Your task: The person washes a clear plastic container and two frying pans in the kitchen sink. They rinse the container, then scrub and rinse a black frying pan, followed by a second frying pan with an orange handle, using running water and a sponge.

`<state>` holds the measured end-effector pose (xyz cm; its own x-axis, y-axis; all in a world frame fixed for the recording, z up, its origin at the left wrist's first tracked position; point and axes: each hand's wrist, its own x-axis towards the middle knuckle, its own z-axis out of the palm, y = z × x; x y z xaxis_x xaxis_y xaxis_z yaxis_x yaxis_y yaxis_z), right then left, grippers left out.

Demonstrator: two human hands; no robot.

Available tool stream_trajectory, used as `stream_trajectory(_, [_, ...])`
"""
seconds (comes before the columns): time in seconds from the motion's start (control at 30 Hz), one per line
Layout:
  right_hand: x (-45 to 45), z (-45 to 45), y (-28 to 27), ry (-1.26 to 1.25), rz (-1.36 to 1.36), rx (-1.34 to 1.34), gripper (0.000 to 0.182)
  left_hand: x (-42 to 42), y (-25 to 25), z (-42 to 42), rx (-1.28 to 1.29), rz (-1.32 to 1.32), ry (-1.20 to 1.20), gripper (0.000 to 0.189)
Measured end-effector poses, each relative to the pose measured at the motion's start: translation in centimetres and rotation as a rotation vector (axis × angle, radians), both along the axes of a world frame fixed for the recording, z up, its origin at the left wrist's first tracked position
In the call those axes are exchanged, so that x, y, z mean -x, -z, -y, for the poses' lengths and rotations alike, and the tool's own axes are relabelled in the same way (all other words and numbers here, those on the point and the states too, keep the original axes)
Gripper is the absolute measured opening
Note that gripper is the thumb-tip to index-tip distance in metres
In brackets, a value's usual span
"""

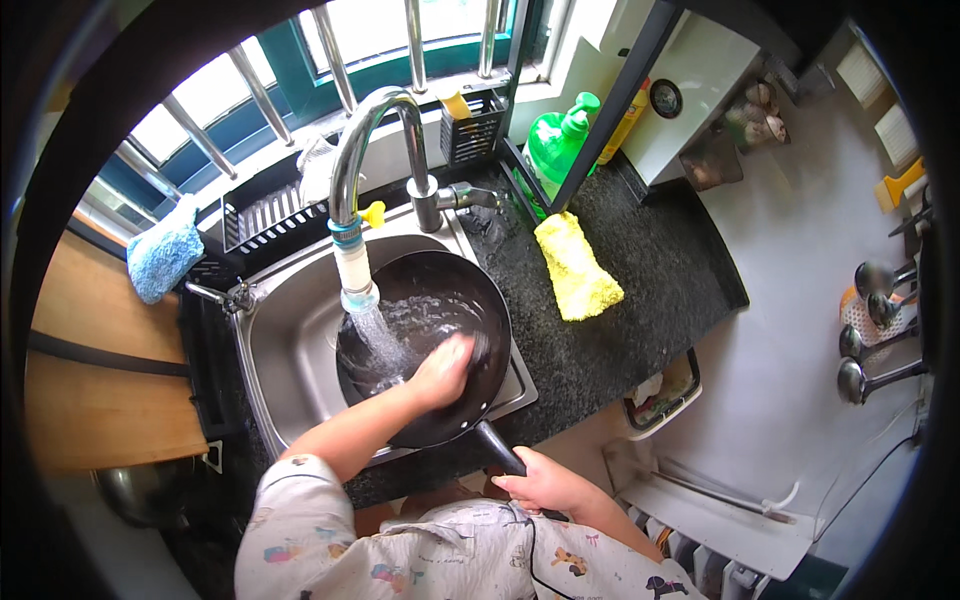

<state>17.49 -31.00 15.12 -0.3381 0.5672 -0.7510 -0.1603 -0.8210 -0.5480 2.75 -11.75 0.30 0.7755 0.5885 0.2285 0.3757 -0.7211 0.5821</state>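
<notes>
A dark frying pan rests tilted over the right part of the stainless steel sink. Water runs into it from a chrome gooseneck faucet with a white and clear nozzle. My left hand is inside the pan, right of the stream, its fingers blurred against the inner surface; whether it holds something cannot be told. My right hand grips the pan's black handle near the counter's front edge.
A yellow cloth lies on the black counter, near a green pump bottle behind a black frame. Left of the sink hang a blue cloth and a small tap. Ladles hang at right; a bin stands below the counter.
</notes>
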Motion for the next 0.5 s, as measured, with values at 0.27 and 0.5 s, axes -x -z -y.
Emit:
stream_trajectory(0.27, [-0.1,-0.3,-1.0,0.014,-0.054,-0.016,0.025,-1.1,1.3,-6.6,0.013,-0.101,-0.379,0.021])
stream_trajectory(0.5, [-0.7,0.4,0.0,0.025,-0.050,-0.033,0.024,6.2,-2.8,-0.5,0.219,-0.327,0.171,0.033])
